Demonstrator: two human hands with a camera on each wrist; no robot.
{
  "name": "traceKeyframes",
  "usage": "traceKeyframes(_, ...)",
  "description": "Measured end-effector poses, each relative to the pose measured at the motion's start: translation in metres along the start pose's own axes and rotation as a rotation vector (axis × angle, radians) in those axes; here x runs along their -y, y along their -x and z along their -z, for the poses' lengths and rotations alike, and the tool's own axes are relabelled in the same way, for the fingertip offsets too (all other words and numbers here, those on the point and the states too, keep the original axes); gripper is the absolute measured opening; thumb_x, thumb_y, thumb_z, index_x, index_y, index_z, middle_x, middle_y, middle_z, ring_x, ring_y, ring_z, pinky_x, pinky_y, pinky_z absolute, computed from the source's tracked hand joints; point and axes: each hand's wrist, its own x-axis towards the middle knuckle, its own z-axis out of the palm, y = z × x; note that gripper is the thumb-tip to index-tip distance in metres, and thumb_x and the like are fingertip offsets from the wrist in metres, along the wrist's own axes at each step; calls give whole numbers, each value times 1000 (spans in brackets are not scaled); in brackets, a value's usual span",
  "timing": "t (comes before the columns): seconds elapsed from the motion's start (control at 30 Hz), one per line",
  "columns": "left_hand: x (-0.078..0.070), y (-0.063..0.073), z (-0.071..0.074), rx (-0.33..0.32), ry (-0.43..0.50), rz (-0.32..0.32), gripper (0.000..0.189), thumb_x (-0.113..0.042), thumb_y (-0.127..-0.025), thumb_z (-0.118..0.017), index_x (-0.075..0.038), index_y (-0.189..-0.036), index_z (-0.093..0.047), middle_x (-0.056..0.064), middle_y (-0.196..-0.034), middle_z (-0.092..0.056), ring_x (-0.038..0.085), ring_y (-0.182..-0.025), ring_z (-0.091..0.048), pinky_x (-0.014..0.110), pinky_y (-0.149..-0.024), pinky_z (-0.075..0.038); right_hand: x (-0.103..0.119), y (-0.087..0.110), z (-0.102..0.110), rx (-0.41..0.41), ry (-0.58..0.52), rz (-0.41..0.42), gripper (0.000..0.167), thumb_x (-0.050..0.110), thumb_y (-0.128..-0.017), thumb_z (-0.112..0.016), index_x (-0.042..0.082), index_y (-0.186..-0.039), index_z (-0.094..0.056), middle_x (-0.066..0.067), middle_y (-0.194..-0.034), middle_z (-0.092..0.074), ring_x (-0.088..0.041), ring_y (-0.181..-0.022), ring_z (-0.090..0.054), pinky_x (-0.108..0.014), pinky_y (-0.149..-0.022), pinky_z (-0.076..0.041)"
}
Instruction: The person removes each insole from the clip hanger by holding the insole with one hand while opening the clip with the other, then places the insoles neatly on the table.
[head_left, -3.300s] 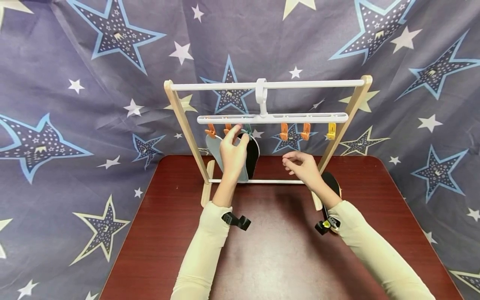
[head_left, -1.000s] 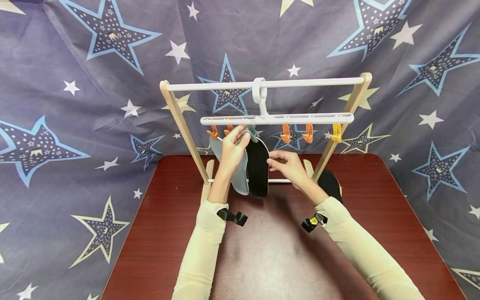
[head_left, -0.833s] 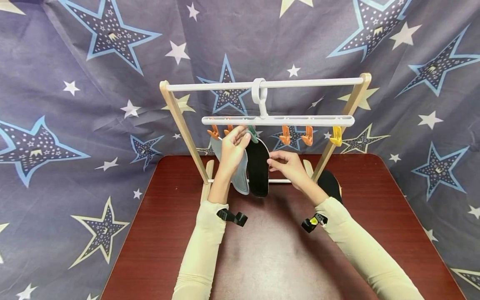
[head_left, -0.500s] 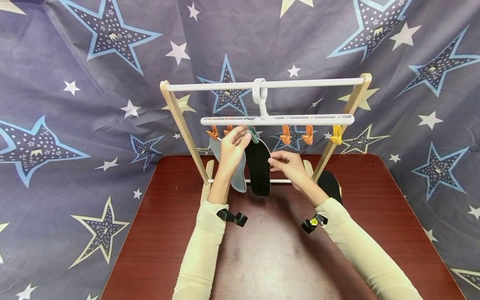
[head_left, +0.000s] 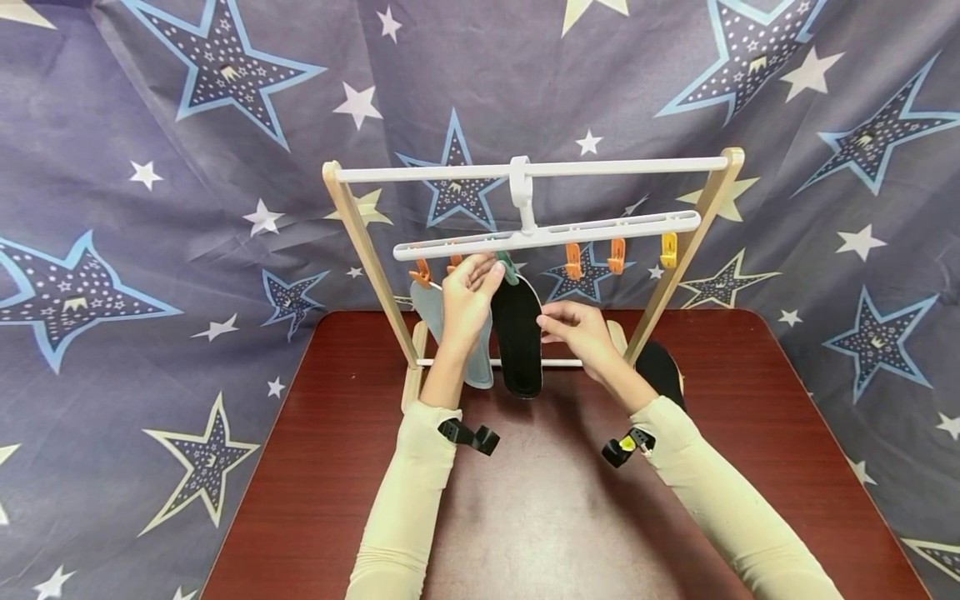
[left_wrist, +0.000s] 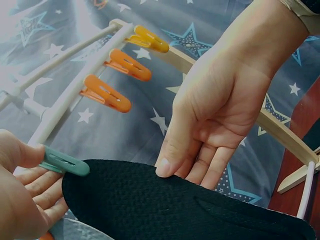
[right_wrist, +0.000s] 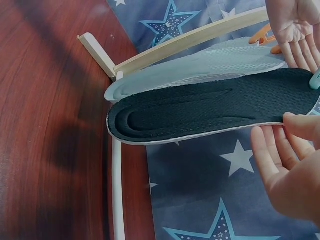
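Note:
A black insole (head_left: 519, 342) hangs toe-up from a green clip (left_wrist: 66, 162) on the white clip hanger (head_left: 611, 227). My left hand (head_left: 465, 304) pinches that clip between thumb and fingers. With thumb and fingertips my right hand (head_left: 581, 332) holds the insole's right edge, a little below the clip, as the right wrist view also shows. Beside it on the left, a grey insole (right_wrist: 192, 67) hangs from an orange clip (head_left: 421, 273). My left hand covers part of the grey insole and of a second orange clip in the head view.
Two orange clips (head_left: 573, 261) and a yellow clip (head_left: 668, 250) hang along the hanger's right half. The hanger hooks over a wooden-legged rack (head_left: 360, 225) on a red-brown table (head_left: 337, 500). Another black insole (head_left: 660, 373) lies by the rack's right foot. Starry cloth hangs behind.
Since the earliest frame my right hand has moved left onto the black insole's edge, and the insole now faces forward. Just now the hanger has tilted, its right end higher.

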Motion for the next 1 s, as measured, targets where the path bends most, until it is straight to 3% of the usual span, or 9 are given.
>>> traceKeyframes(0.23,1,1,-4,-69,-3,-26,29,-4,-96,-67,10,-121,-67,28,-120,-70,23,-108,-70,22,-94,-57,-1,0,0,-10,-11,-3,31,-6,-95,-64,-24,-119,-57,7,-84,-70,-8,-76,-69,-26,-70,-63)
traceKeyframes(0.43,1,2,-6,-108,-7,-58,27,-2,-94,-69,11,-117,-68,29,-116,-71,15,-99,-71,19,-89,-57,-1,0,-1,-14,-10,-12,30,-6,-95,-64,-23,-119,-57,7,-85,-70,-8,-75,-68,-27,-71,-63)
traceKeyframes(0.73,2,3,-7,-115,5,-73,29,-3,-94,-70,11,-119,-68,30,-115,-71,4,-88,-68,17,-86,-56,0,0,-1,-9,-17,-5,31,-6,-95,-64,-24,-119,-57,7,-84,-71,-9,-75,-69,-27,-71,-63)
traceKeyframes(1.0,2,3,-7,-106,7,-74,28,-5,-94,-69,10,-118,-69,29,-115,-71,3,-85,-67,16,-84,-56,1,0,-1,-16,-4,-8,30,-6,-95,-65,-23,-118,-58,7,-84,-71,-9,-75,-69,-27,-71,-64)
